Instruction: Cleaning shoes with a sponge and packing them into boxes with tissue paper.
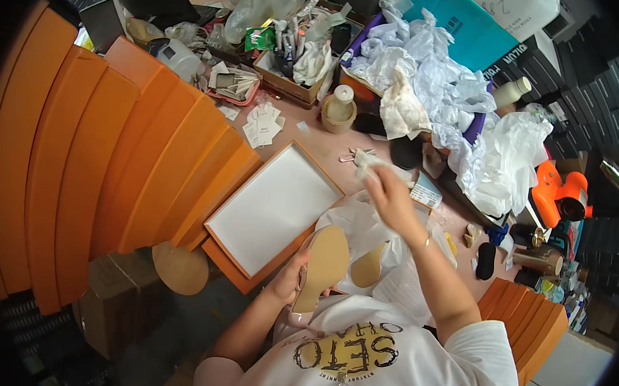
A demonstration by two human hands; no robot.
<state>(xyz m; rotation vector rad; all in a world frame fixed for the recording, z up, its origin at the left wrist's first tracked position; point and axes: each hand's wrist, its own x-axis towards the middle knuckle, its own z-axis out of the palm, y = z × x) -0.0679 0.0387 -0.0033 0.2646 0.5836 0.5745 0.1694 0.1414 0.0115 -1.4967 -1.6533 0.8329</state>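
A shoe (328,262) with a smooth tan sole is held sole-up in my left hand (288,279), close in front of my chest. My fingers wrap around its side, and a pale pink part shows at its heel end. Farther out, my right hand (389,198) is raised over the table, its fingers closed on a small white cloth (366,161), slightly blurred. Between my arms a second tan-soled shoe (367,267) lies among white tissue paper (351,214). Left of the held shoe is an orange-edged box lid (272,212), its white inside facing up.
Stacked orange shoeboxes (118,151) rise along the left, with more orange boxes (523,323) at the right. A capped jar (340,109), paper tags (262,125) and a tool-filled carton (295,84) stand farther back. Crumpled paper fills a purple bin (479,126); an orange heat gun (561,193) lies right.
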